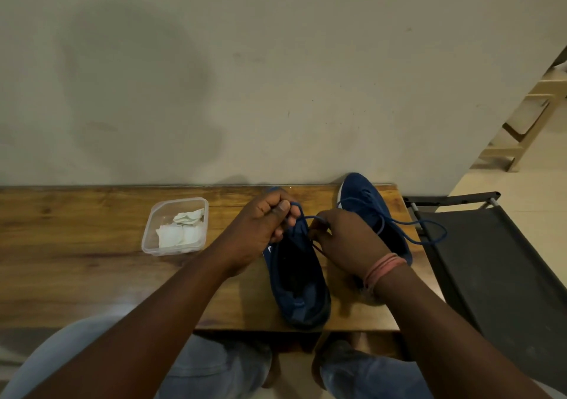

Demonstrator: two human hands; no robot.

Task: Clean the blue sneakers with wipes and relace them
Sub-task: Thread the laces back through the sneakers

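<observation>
Two blue sneakers stand on the wooden bench (76, 214). The near sneaker (297, 285) points away from me, its heel at the bench's front edge. My left hand (264, 223) grips a loop of its blue lace (302, 219) over the tongue. My right hand (343, 239) pinches the same lace just to the right. The second sneaker (365, 199) lies behind my right hand by the wall, its lace (429, 230) trailing in a loop off the bench's right end. The near shoe's toe is hidden by my hands.
A clear plastic tub (175, 226) holding white wipes (184, 230) sits on the bench left of my hands. A black folding chair (491, 260) stands right of the bench. A plain wall rises behind it. My knees are below the front edge.
</observation>
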